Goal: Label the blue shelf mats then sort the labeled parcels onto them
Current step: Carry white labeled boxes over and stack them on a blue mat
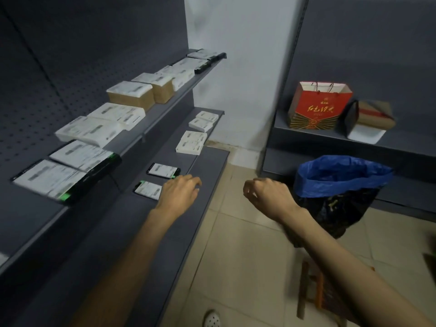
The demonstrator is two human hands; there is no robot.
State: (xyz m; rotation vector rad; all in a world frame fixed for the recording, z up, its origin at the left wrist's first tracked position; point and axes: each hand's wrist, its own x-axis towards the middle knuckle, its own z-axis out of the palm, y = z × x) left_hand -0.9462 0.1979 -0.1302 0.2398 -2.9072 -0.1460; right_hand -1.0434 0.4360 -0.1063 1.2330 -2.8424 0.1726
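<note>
**Shelving inspection: labelled parcels on two grey shelves, both hands empty**

The upper dark grey metal shelf [165, 107] carries a row of parcels running from its near end to its far end. Nearest lie two flat black parcels with white printed labels [68, 171], each showing a green patch at the front edge. Beyond them are flat white wrapped parcels [99, 125], then two brown cardboard boxes with white labelled tops [139, 93], then further white and black parcels towards the far end; label text is too blurred to read.

The lower dark grey metal shelf [207, 175] holds small white parcels [192, 141] near its far end and two small black labelled parcels [155, 180] near the middle, close to its front edge.

The left hand [180, 193] hovers over the lower shelf just beside the small black parcels, fingers relaxed and slightly bent, holding nothing. The right hand [267, 195] hangs over the tiled floor, fingers loosely curled, empty.

On the right, a second grey shelving unit [401, 142] bears a red paper gift bag [318, 107]. A bin with a blue liner [339, 178] stands before it.
</note>
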